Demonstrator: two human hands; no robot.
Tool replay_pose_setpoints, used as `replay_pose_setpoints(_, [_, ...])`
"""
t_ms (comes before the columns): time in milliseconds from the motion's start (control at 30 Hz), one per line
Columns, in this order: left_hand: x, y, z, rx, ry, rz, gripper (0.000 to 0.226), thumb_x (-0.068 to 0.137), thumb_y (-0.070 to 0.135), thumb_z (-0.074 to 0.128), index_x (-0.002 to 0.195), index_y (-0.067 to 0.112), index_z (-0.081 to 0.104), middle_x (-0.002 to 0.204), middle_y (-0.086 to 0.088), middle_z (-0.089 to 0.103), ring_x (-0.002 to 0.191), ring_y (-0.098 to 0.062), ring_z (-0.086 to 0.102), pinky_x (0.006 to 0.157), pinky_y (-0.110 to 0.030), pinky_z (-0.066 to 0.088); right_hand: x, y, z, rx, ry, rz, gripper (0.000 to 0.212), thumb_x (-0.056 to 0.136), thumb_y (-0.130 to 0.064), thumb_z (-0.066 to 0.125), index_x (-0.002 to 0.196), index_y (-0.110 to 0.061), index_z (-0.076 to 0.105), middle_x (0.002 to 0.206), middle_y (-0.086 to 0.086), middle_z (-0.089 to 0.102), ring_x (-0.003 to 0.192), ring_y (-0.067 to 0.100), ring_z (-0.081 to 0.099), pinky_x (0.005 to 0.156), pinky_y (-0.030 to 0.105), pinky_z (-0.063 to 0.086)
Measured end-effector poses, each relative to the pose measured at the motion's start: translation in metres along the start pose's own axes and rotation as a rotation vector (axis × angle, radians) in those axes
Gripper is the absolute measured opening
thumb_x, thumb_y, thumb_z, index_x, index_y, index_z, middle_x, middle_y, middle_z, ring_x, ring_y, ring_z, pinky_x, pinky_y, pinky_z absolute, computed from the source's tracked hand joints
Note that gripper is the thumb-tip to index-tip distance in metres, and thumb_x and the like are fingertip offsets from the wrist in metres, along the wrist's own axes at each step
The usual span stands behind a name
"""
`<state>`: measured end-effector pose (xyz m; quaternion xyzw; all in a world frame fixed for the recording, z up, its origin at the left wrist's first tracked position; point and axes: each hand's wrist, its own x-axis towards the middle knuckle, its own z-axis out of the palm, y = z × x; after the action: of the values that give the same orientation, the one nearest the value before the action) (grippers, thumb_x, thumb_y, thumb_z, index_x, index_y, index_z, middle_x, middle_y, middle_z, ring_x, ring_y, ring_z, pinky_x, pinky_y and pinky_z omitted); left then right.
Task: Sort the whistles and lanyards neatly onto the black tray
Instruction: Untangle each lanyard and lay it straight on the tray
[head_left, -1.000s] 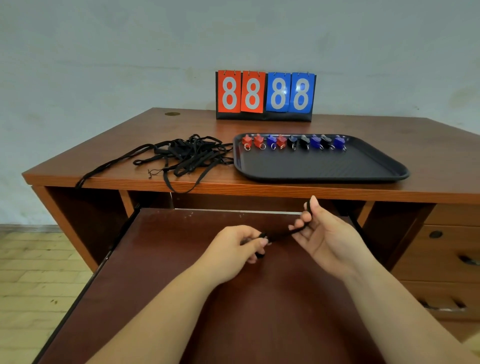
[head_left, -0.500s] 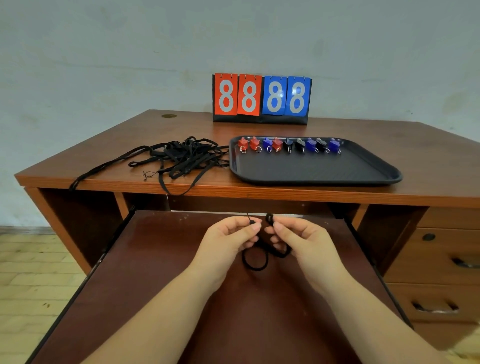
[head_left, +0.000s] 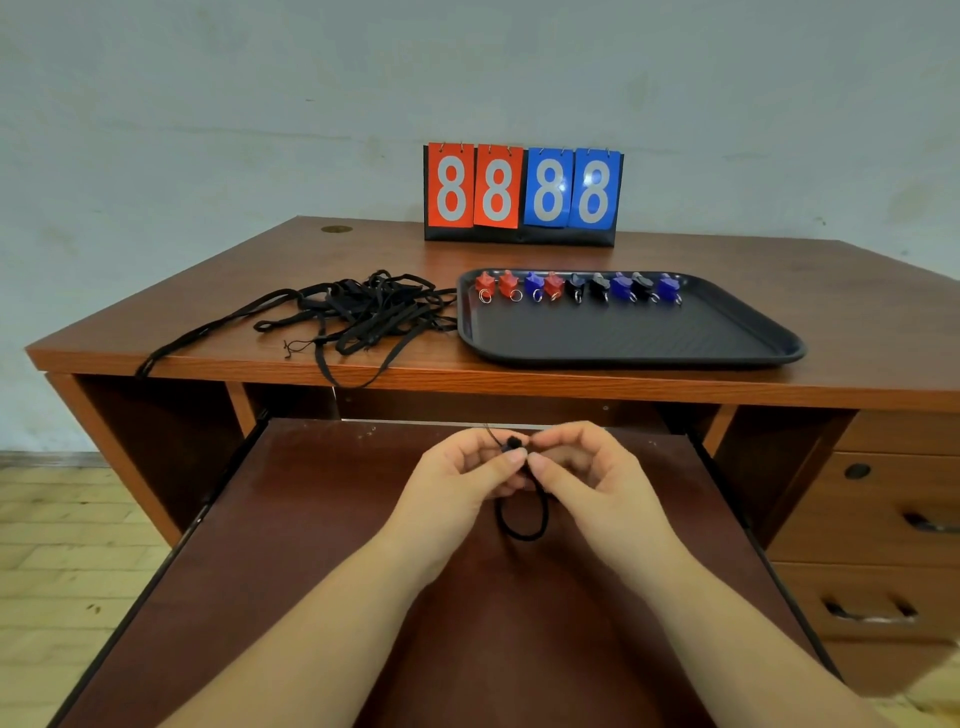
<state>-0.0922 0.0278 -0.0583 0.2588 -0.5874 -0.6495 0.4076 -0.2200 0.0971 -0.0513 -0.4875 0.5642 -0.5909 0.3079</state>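
A black tray (head_left: 623, 338) lies on the desk, with a row of several red, blue and black whistles (head_left: 576, 287) along its far edge. Left of the tray lies a tangled pile of black lanyards (head_left: 363, 312), one strap hanging over the desk's front edge. Over the pulled-out shelf, my left hand (head_left: 462, 483) and my right hand (head_left: 592, 478) meet fingertip to fingertip, both pinching one black lanyard (head_left: 522, 525). Its folded loop hangs below my fingers and a small bunch shows above them.
A flip scoreboard (head_left: 522, 192) showing 8888 stands at the back of the desk. The pull-out shelf (head_left: 311, 571) lies under my forearms. Drawers with handles (head_left: 872, 608) are at the right. Tiled floor shows at the left.
My hands came together from holding the lanyard stretched between them. The strap is now gathered into a small loop hanging below my fingertips.
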Motion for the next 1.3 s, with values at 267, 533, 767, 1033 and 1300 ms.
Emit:
replay_pose_setpoints(267, [0.003,0.001,-0.003,0.061,0.166,0.046,0.005,0.082,0.008,0.067,0.079,0.012,0.066,0.059,0.006,0.065,0.057,-0.003,0.059,0.058,-0.013,0.049,0.0,0.002,0.001,-0.071,-0.119,0.048,0.027,0.089,-0.004,0.058,0.104,-0.026,0.06,0.083,0.001,0.067,0.061,0.004,0.06,0.063,0.02,0.048])
replay_pose_setpoints(533, [0.014,0.008,-0.024,-0.126,0.396,-0.04,0.004,0.085,0.015,0.065,0.083,0.013,0.067,0.063,0.004,0.065,0.062,-0.006,0.061,0.065,-0.019,0.05,0.009,-0.002,-0.02,-0.196,-0.083,0.079,0.022,0.093,-0.019,0.055,0.091,-0.037,0.069,0.059,-0.01,0.062,0.05,-0.001,0.048,0.056,0.01,0.042])
replay_pose_setpoints(767, [0.016,0.014,-0.041,-0.249,0.49,-0.08,0.006,0.088,0.011,0.061,0.09,0.014,0.067,0.078,0.0,0.064,0.073,-0.009,0.061,0.072,-0.022,0.049,0.019,0.002,-0.042,-0.052,0.056,0.158,0.014,0.086,-0.014,0.065,0.081,-0.024,0.074,0.061,-0.005,0.066,0.056,0.002,0.058,0.069,0.025,0.054])
replay_pose_setpoints(1033, [0.016,0.017,-0.045,-0.235,0.491,-0.096,0.008,0.086,0.008,0.063,0.089,0.013,0.067,0.076,-0.001,0.065,0.071,-0.009,0.062,0.07,-0.021,0.049,0.02,0.004,-0.05,-0.026,0.077,0.147,0.021,0.091,-0.003,0.056,0.096,-0.016,0.07,0.078,0.002,0.072,0.063,0.005,0.064,0.067,0.019,0.056])
replay_pose_setpoints(1300, [0.011,0.031,-0.035,-0.288,0.448,-0.118,0.008,0.086,0.007,0.063,0.091,0.011,0.066,0.08,-0.002,0.066,0.077,-0.012,0.064,0.073,-0.023,0.05,0.024,-0.016,-0.057,0.003,0.285,0.039,0.012,0.083,0.001,0.064,0.084,-0.009,0.07,0.073,0.008,0.071,0.06,0.007,0.068,0.061,0.014,0.055])
